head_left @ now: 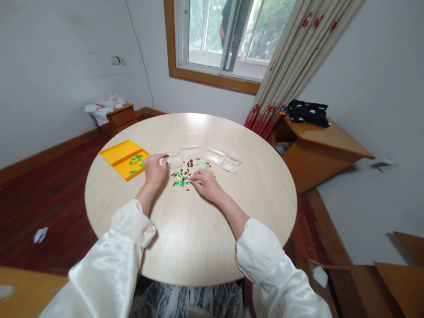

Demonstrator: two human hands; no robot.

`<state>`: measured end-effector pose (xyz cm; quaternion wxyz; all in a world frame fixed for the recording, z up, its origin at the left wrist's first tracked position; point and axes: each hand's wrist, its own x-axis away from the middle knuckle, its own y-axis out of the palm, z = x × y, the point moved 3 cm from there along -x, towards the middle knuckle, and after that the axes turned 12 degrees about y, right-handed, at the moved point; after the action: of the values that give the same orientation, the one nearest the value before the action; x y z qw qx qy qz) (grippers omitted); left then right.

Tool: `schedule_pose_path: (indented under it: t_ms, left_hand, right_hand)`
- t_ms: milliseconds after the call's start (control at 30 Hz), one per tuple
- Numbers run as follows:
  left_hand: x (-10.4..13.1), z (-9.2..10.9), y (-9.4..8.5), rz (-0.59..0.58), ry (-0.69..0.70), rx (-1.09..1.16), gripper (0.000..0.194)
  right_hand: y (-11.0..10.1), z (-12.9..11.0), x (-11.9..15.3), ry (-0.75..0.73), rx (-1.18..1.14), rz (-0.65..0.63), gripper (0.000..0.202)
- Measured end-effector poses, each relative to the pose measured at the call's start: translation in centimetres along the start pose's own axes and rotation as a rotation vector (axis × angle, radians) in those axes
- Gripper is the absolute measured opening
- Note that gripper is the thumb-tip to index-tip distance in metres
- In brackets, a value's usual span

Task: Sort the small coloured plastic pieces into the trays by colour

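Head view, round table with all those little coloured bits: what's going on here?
Someone is handling small coloured pieces scattered on a round table. The right hand has its fingertips down at the pile's right side; whether it grips a piece is too small to tell. The left hand is by the leftmost clear tray, seemingly pinching something small and dark. To its left, an open yellow case holds some green pieces.

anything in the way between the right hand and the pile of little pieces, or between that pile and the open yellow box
Nothing visible blocks the right hand: its fingertips are already at the edge of the pile. Toward the yellow box, the left hand is in the way, just right of the box.
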<state>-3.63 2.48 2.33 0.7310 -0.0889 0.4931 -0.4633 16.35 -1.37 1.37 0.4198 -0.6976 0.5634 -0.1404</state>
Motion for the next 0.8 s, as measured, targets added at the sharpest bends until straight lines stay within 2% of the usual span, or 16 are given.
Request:
schedule_pose_path:
  t_ms: [233,433,600,700,733,800]
  left_hand:
    - [0.2,0.0,0.4,-0.079,-0.075,-0.124,0.036]
    - [0.1,0.6,0.0,0.001,-0.091,-0.06,0.06]
    - [0.1,1.4,0.0,0.071,-0.002,0.075,0.053]
    - [0.3,2.5,0.3,-0.016,0.09,0.216,0.033]
    - [0.4,3.0,0.4,-0.08,0.118,0.28,0.028]
    - [0.8,4.1,0.8,-0.238,0.134,0.413,0.03]
  right_hand:
    - [0.9,-0.4,0.1,-0.06,0.126,-0.062,0.015]
    - [0.5,-0.5,0.1,-0.016,0.116,-0.079,0.008]
    - [0.5,-0.5,0.1,0.025,0.118,-0.081,0.005]
    - [0.1,-0.7,0.0,0.035,0.076,0.001,0.006]
    - [-0.2,-0.8,0.0,0.035,0.06,0.044,0.007]
    - [-0.8,-1.0,-0.1,0.033,0.037,0.131,0.009]
